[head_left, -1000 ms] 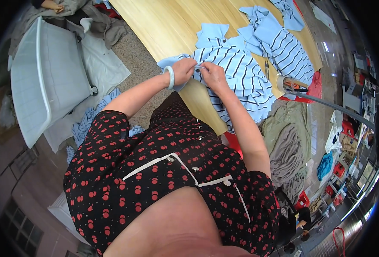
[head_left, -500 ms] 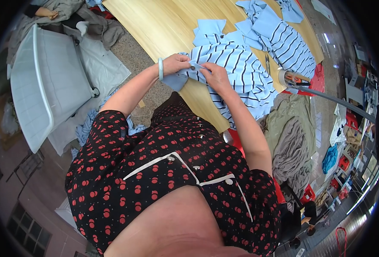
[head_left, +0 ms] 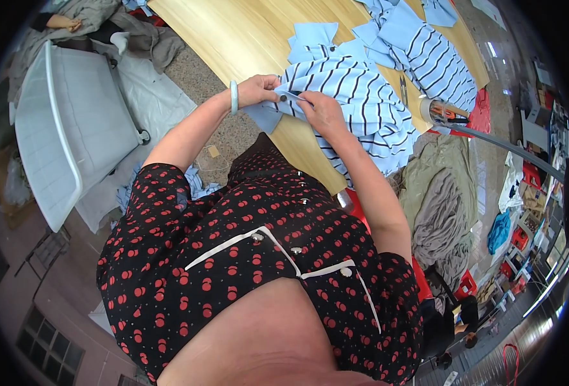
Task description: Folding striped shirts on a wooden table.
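shirt (head_left: 361, 96): light blue with thin dark stripes | button (head_left: 283, 98): dark | other shirt (head_left: 435, 61): light blue, dark stripes too | bench (head_left: 233, 38): yellowy wood | bangle (head_left: 234, 98): very pale blue | blouse (head_left: 217, 264): black with red dots and white edges | tub (head_left: 91, 116): whitish grey | plastic bag (head_left: 482, 106): bright red | cloth heap (head_left: 439, 222): grey-brown | ground sheet (head_left: 423, 170): dull green

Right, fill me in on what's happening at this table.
A person is handling a blue striped garment at the edge of a wooden table. The left hand and the right hand both grip its fabric, with a dark button showing between their fingertips. Another striped garment lies farther along, near a tool container.
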{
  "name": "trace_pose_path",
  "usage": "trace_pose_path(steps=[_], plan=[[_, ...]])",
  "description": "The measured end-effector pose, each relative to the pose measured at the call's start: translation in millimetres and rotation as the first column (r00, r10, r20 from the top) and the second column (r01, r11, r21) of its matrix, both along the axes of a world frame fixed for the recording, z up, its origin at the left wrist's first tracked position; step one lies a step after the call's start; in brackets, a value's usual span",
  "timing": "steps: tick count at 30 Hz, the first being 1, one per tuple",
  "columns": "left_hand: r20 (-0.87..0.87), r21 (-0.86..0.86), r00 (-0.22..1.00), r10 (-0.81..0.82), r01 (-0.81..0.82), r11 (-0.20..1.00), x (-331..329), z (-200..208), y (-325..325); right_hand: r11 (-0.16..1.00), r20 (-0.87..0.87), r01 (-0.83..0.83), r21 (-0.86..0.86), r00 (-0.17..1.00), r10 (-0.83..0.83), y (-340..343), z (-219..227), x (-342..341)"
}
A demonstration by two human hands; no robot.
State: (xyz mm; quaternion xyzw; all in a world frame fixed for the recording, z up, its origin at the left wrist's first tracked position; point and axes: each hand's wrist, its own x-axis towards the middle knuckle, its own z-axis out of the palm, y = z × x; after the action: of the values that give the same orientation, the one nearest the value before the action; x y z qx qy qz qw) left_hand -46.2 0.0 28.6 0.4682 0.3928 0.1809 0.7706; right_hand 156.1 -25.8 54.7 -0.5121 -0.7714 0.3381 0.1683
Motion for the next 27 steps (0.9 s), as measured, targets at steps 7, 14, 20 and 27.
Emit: trace_pose_path(steps=[7,14,20,27], plan=[[-0.163,0.148,0.984,-0.071,0.096,0.984,1.8,5.2,-0.1,0.977,-0.201,0.088,-0.192,0.971,-0.127,3.0,13.6,-19.7],[-0.348,0.237,0.936,-0.062,0.152,0.960,10.0,14.0,-2.7,0.961,-0.194,0.109,-0.256,0.968,-0.161,8.7,-3.4,-20.9],[-0.484,0.608,0.865,0.134,0.222,0.762,10.5,4.5,-10.7,0.994,-0.076,0.106,0.019,0.992,-0.104,3.5,3.9,-28.1],[-0.461,0.430,0.886,0.045,0.179,0.885,6.4,-1.7,-1.1,0.982,0.129,-0.097,0.163,0.989,0.076,-3.2,9.2,8.7]])
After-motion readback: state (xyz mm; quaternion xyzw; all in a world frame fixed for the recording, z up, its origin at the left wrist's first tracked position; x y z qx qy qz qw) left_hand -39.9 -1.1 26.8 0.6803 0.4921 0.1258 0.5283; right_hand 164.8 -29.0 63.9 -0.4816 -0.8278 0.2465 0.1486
